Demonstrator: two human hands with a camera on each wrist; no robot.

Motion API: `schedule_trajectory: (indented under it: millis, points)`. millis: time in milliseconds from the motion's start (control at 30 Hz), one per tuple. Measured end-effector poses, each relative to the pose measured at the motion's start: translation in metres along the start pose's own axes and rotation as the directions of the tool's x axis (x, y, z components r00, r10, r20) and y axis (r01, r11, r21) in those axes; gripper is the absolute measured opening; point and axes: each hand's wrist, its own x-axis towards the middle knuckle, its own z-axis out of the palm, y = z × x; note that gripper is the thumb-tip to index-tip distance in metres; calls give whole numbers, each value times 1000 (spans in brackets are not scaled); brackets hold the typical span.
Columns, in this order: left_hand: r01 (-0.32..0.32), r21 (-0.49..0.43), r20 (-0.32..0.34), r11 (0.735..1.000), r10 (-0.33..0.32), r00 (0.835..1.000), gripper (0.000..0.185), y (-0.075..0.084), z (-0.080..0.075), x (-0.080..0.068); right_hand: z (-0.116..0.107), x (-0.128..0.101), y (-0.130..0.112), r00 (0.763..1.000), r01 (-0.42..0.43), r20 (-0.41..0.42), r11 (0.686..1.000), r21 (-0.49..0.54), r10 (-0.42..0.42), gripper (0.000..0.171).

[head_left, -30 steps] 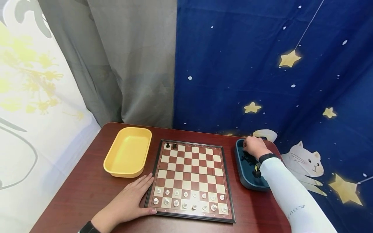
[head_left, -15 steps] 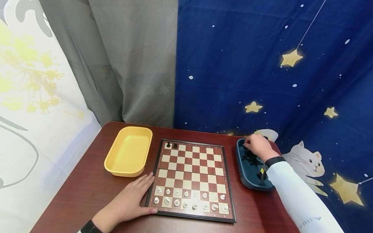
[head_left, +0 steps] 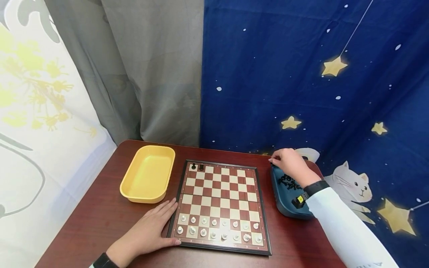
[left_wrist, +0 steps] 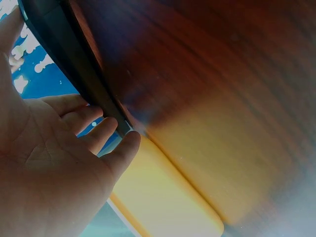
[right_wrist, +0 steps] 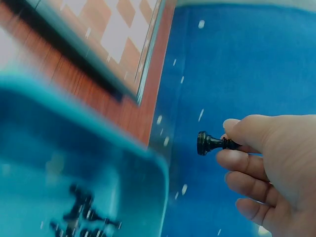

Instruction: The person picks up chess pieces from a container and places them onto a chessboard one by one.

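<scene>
Lifted since earlier: right hand (head_left: 289,163) rises from blue tray (head_left: 285,203), pinching black chess piece (right_wrist: 211,142) above its far rim. Left hand (head_left: 147,232) flat on bench, steadying chessboard (head_left: 219,204).

The head view looks forward and down over the whole table (head_left: 100,219), from some way off. The left wrist view sits close under the palm, facing the chessboard (left_wrist: 74,69) edge and yellow tray (left_wrist: 168,197). The right wrist view looks closely past the fingers at the blue tray (right_wrist: 74,163) and the chessboard's corner; all three views share the chessboard.
</scene>
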Motion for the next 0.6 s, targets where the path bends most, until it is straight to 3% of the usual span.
schedule_trajectory:
  millis: [300,600]
  points:
    - [-1,-9,7,1000,1,1000,118,-2,0,1,14,29,-51,997,71,12,997,45,-71,14]
    - [7,1,10,1000,-7,1000,119,-3,3,2,35,53,-100,985,146,75,983,108,-154,17]
